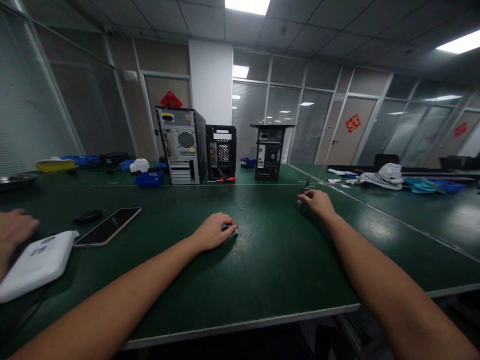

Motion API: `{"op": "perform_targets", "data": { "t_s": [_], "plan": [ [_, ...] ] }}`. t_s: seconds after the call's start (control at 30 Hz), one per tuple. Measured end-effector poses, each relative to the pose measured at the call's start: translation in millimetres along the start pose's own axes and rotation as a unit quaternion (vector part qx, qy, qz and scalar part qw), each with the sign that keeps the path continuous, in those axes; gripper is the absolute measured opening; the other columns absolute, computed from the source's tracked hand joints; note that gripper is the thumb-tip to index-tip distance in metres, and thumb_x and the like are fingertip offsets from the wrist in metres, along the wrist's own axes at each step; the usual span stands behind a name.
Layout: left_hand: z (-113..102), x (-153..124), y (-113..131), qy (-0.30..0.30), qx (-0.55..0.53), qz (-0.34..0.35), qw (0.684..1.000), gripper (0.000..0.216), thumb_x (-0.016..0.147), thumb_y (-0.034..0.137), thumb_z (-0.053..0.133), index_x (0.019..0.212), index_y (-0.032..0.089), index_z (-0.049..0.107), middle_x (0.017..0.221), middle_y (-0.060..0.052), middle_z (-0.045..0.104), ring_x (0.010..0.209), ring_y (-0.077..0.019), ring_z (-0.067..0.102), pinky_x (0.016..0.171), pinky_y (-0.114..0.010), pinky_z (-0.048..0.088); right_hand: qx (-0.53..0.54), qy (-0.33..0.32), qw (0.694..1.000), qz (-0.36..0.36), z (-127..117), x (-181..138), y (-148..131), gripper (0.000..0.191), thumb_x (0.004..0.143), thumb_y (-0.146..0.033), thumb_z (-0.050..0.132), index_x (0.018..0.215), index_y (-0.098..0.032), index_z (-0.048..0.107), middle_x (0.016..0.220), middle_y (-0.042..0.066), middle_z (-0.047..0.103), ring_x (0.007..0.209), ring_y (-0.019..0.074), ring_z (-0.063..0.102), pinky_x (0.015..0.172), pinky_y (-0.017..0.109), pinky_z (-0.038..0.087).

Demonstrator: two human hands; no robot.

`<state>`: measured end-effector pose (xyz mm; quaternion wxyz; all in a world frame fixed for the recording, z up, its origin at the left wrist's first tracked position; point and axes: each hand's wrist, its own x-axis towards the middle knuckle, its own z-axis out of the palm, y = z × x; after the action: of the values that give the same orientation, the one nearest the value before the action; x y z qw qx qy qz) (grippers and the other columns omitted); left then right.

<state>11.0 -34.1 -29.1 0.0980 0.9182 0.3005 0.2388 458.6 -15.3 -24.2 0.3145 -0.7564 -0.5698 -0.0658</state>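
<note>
My left hand [214,232] rests low over the green table with its fingers curled. A small dark object [225,227] shows between thumb and fingers, too little of it to name. Farther off to the right, my right hand [318,202] pinches a small grey metallic cylinder [299,204] at the tabletop. Just behind those fingertips stands another small metallic piece [306,186] with a thin spike pointing up. The fingers partly cover both pieces, so I cannot tell whether they are joined.
Three computer towers [186,145] stand along the back, a red-handled screwdriver [227,179] before the middle one. Leftward lie a phone [109,227], a dark mouse-shaped object [87,216] and a white device [39,260] beside another person's hand [17,229]. Blue bins [149,179] sit behind.
</note>
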Motion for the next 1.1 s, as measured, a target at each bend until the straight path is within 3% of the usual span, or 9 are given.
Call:
{"op": "perform_targets", "data": {
  "t_s": [0.4,0.67,1.1],
  "plan": [
    [1.0,0.5,-0.2,0.002,0.005,0.002,1.0,0.028,0.096,0.036,0.054,0.094,0.02,0.077,0.093,-0.005,0.075,0.089,-0.02,0.064,0.082,-0.029,0.048,-0.05,-0.002,0.999,-0.014,0.9,-2.7,-9.4,0.03,0.087,-0.049,0.064,0.097,-0.026,0.079,0.092,0.008,0.076,0.085,0.0248,0.068,0.076,0.033,0.048],
    [1.0,0.2,-0.1,0.001,0.003,-0.001,1.0,0.027,0.096,0.035,0.054,0.095,0.02,0.077,0.095,-0.006,0.075,0.091,-0.0204,0.064,0.084,-0.03,0.048,-0.023,-0.022,0.999,-0.043,-1.3,-3.7,-10.2,0.026,0.087,-0.042,0.064,0.101,-0.026,0.079,0.097,0.006,0.077,0.09,0.0237,0.068,0.081,0.031,0.049],
    [-1.6,-0.1,2.1,0.001,-0.001,-0.001,1.0,0.027,0.096,0.036,0.054,0.094,0.021,0.077,0.094,-0.005,0.075,0.089,-0.0203,0.064,0.082,-0.029,0.048,0.039,0.014,0.999,-0.011,5.1,-2.0,-1.3,0.024,0.077,-0.045,0.073,0.086,-0.022,0.077,0.087,0.006,0.076,0.082,0.022,0.069,0.078,0.032,0.05]
  ]
}}
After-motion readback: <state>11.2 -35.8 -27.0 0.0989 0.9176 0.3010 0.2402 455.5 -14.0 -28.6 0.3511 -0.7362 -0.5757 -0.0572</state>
